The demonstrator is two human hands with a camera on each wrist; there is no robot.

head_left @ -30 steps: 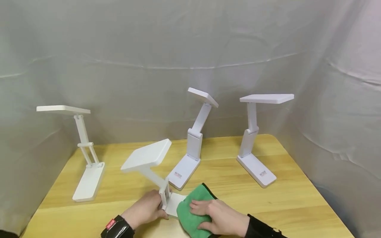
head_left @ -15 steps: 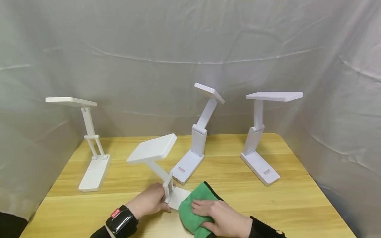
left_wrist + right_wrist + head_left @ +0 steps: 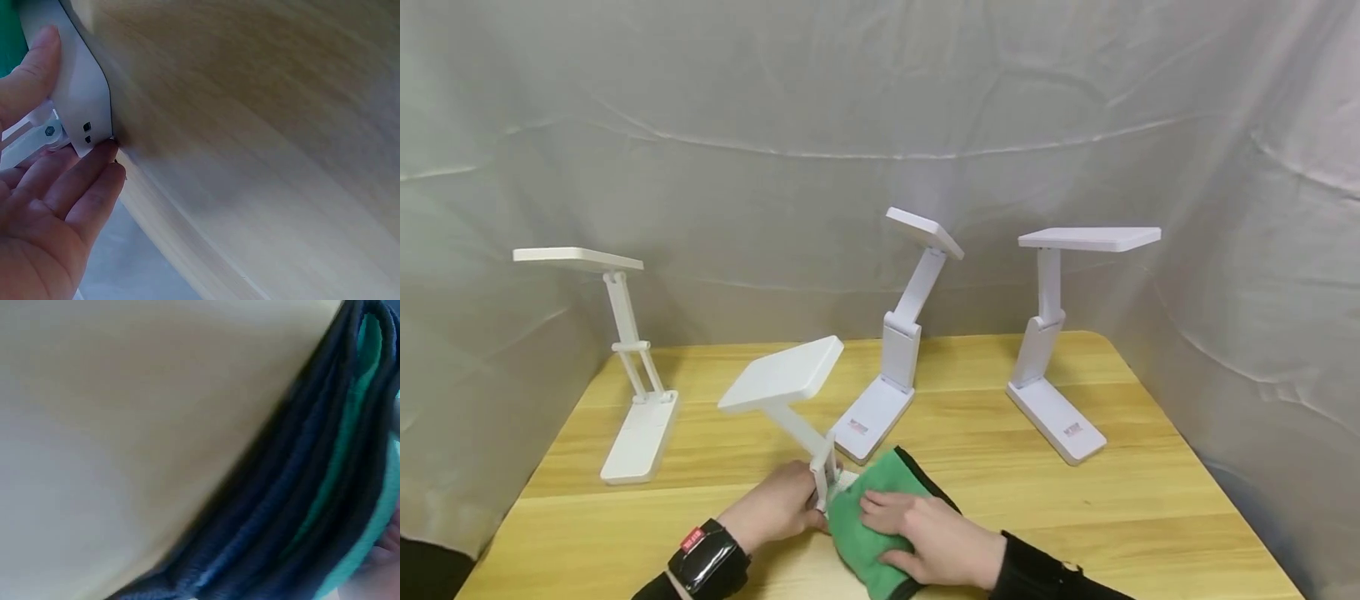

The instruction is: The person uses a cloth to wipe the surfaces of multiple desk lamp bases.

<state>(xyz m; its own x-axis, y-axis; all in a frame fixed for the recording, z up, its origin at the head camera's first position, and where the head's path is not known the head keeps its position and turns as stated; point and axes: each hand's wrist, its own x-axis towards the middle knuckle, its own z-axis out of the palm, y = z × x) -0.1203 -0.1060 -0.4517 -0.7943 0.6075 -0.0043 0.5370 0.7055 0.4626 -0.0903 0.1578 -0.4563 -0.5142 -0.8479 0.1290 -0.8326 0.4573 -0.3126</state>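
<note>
White plastic folding desk lamp (image 3: 781, 375): stands near the front of the pale wood-grain surface (image 3: 1037, 517), its flat rectangular head tilted and its jointed arm leaning to the left.
Left hand (image 3: 781, 502): grasping the flat white base (image 3: 81, 94) at its hinge end, thumb against it, fingers at the edge by two small dark openings.
Soft green fabric cloth with black edging (image 3: 856, 533): folded in layers, lying over most of the base.
Right hand (image 3: 936, 537): not clenched; fingers laid out over the cloth, pressing it; what lies beneath them is hidden.
Weight and feel: the lamp looks light, stiff and smooth, so it would probably slide if rubbed without being steadied; the cloth should give and bunch easily.
Weak points: the hinges may fold under a push, and the thin head could be knocked.
Best hold: low, pinching the base beside the hinge, as the left hand does, rather than the head or arm.
</note>
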